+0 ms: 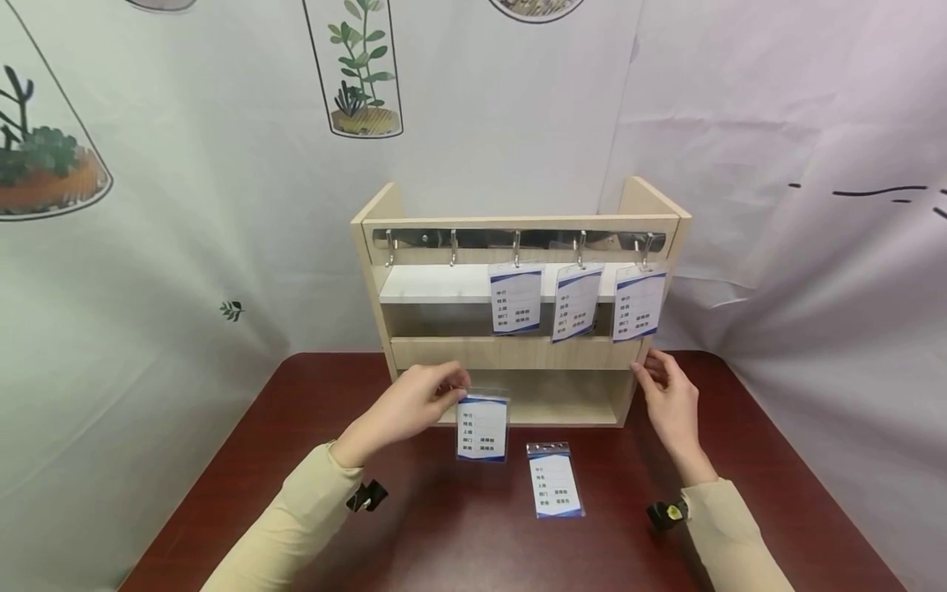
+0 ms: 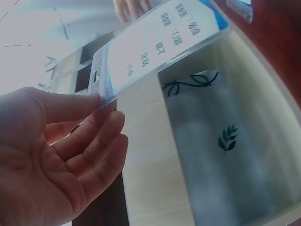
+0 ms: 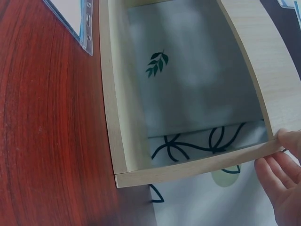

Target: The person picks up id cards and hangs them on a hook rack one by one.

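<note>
My left hand [image 1: 425, 400] pinches a badge holder [image 1: 482, 429] by its top corner, thumb against fingers, in front of the wooden shelf's [image 1: 592, 356] lower opening. In the left wrist view the badge holder [image 2: 160, 44] slants up and right from the thumb. My right hand [image 1: 669, 399] grips the shelf's right side panel; the right wrist view has the thumb [image 3: 289, 141] on its front edge and the fingers outside. Another badge holder [image 1: 555, 485] lies face up on the table. Three badge holders hang on the right-hand hooks, one of them [image 1: 515, 302] at the middle hook.
A metal hook rail [image 1: 484, 238] with several hooks crosses the shelf's upper front; the two left hooks hold nothing. The shelf stands at the back of a dark red table [image 1: 444, 534]. Behind it hangs a white cloth [image 1: 510, 115] with plant prints.
</note>
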Motion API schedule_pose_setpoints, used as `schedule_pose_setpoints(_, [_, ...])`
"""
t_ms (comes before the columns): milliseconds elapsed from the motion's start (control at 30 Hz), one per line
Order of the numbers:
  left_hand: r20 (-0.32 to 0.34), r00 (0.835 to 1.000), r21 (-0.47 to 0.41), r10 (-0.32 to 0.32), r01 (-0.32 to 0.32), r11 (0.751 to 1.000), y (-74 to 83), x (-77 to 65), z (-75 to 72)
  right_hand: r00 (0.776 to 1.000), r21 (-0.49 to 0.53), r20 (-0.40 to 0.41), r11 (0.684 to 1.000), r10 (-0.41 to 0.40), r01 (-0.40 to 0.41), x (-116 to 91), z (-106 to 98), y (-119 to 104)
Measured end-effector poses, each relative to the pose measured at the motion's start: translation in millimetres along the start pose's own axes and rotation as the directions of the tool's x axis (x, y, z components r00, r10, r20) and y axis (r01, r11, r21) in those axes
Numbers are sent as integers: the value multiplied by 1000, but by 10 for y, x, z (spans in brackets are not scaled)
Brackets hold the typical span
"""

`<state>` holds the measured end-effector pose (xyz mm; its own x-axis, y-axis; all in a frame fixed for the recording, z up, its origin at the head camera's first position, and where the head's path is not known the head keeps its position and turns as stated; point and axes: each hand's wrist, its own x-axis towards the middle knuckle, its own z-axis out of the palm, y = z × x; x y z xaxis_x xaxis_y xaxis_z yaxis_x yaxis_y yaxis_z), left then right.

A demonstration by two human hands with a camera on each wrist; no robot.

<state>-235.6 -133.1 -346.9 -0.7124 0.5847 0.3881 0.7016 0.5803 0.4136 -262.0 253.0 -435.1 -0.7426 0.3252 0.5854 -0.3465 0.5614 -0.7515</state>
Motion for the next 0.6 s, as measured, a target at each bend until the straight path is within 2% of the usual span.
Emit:
schedule_pose_setpoints(167, [-72,997,0,7,-7,1000,42,17,-108,1000,7,-5,1000,-6,6,1,4,1])
schedule_pose_setpoints(367, [-116,993,1,-3,3,1000,66,29,-212,1000,8,-5,1000,-11,11,-6,6,4])
schedule_pose_setpoints(600, [-183,983,-40,28,-36,999,103,60,-340,1000,-2,-6,1000,-9,9,-5,-1,-14])
